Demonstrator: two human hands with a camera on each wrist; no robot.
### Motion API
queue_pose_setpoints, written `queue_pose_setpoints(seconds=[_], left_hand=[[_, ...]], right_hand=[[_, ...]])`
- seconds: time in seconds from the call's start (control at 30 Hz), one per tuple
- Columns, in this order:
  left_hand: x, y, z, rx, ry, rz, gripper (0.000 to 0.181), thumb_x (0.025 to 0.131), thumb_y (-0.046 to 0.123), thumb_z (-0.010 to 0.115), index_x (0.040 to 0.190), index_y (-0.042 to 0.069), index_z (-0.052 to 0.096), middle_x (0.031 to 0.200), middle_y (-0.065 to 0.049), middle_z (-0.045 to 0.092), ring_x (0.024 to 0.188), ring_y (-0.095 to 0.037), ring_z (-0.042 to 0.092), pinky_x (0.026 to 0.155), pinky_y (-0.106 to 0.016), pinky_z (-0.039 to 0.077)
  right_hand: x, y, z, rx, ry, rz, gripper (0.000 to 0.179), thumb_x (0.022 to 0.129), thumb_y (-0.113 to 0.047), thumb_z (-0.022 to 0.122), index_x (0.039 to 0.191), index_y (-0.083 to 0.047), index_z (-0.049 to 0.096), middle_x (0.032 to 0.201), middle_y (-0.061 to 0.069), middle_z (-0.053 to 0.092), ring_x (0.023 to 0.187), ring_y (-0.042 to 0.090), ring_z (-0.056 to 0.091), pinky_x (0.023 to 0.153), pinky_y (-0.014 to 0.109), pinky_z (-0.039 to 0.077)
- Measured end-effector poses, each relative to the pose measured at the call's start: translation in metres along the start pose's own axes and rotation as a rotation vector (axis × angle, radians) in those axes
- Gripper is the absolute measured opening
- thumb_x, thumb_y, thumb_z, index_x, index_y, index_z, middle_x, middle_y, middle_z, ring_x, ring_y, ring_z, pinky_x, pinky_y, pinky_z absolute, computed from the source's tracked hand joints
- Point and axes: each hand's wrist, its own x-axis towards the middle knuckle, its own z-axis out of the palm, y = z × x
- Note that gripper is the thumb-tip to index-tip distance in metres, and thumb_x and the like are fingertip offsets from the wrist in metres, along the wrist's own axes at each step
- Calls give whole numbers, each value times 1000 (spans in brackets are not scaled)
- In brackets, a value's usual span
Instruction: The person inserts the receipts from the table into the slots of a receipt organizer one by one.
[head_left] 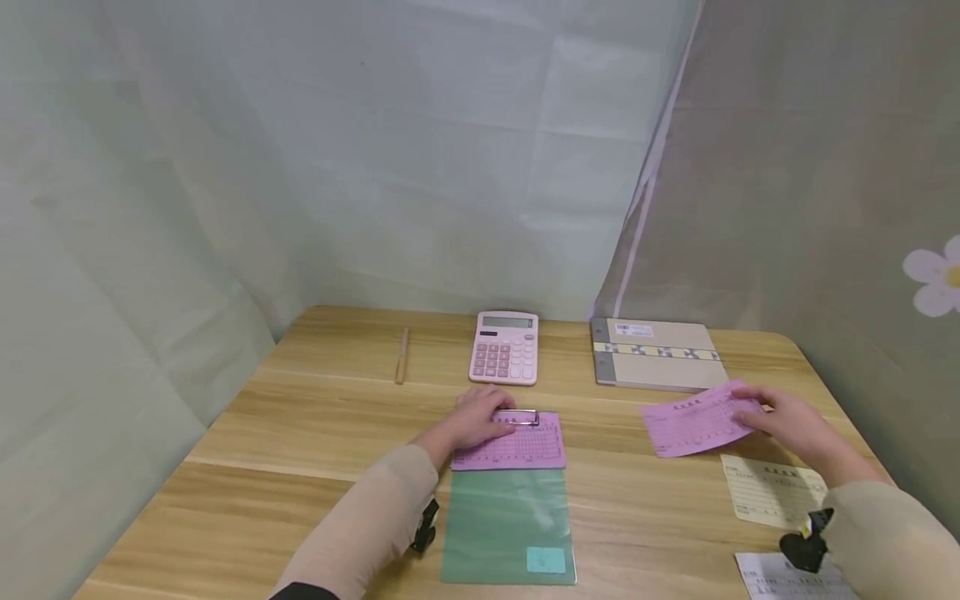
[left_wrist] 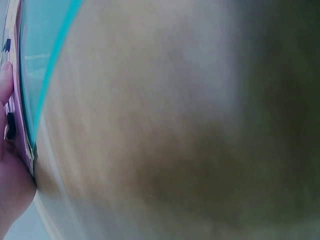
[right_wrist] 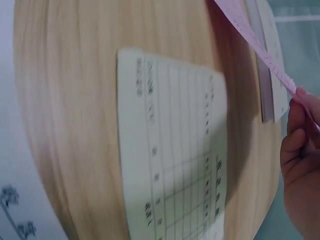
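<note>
A green clip folder (head_left: 506,521) lies on the table in front of the person, with a light blue label low on its cover. Pink printed slips (head_left: 540,446) sit across its top part, by a metal clip (head_left: 525,417). The left hand (head_left: 480,417) grips the folder's top at the clip, thumb lying over the pink paper. Off to the right, the right hand (head_left: 783,421) pinches one pink slip (head_left: 693,421) by its right end. In the right wrist view that slip (right_wrist: 257,47) is raised above the table, seen nearly edge-on.
Below the right hand lie a pale yellow form (head_left: 772,492) and a white form (head_left: 787,579), partly covered by the right forearm. A pink calculator (head_left: 504,348), a wooden stick-like item (head_left: 402,356) and a beige notebook (head_left: 660,354) stand along the back. Curtains hang behind the table.
</note>
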Motion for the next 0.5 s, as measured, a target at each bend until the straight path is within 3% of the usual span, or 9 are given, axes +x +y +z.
queue_pose_setpoints(seconds=[0.27, 0.5], left_hand=[[2, 5, -1, -14, 2, 20, 34, 86, 40, 64, 113, 21, 57, 115, 4, 52, 112, -20, 43, 96, -42, 29], [2, 1, 0, 3, 2, 10, 35, 86, 41, 64, 113, 21, 57, 118, 3, 52, 111, -20, 43, 95, -44, 30]], right_hand=[[2, -20, -2, 60, 6, -21, 69, 90, -49, 55, 137, 0, 41, 138, 31, 34, 112, 43, 45, 83, 49, 45], [8, -41, 13, 115, -9, -80, 62, 90, -44, 58, 136, -4, 45, 135, 25, 42, 110, 35, 48, 80, 38, 46]])
